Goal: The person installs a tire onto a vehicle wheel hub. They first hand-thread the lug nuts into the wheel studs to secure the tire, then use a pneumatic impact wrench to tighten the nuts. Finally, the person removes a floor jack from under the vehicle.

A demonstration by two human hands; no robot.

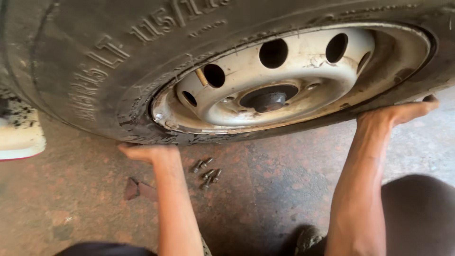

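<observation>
Seen from the head camera, looking down along two bare forearms to a large worn tyre on a white steel rim, filling the upper frame. Left hand pressed up under the tyre's lower edge, palm against the rubber, fingers tucked out of sight beneath it, so grip not fully readable but no closed fist showing. Right hand flattened against the tyre's lower right edge, fingers stretched out and thumb tip curling onto the sidewall, open rather than clenched. Rim directly above and between both hands, ringed with round holes, dark hub at centre, paint chipped and stained. Just right of the left forearm, below the tyre, a small cluster of loose wheel nuts on the reddish, stained concrete floor, clear of both hands. Left of the left forearm, two small dark flat scraps on the floor. Far out beyond the left hand, at the frame's edge, a white block with a red underside. Beneath the right forearm, a dark clothed knee at lower right.
</observation>
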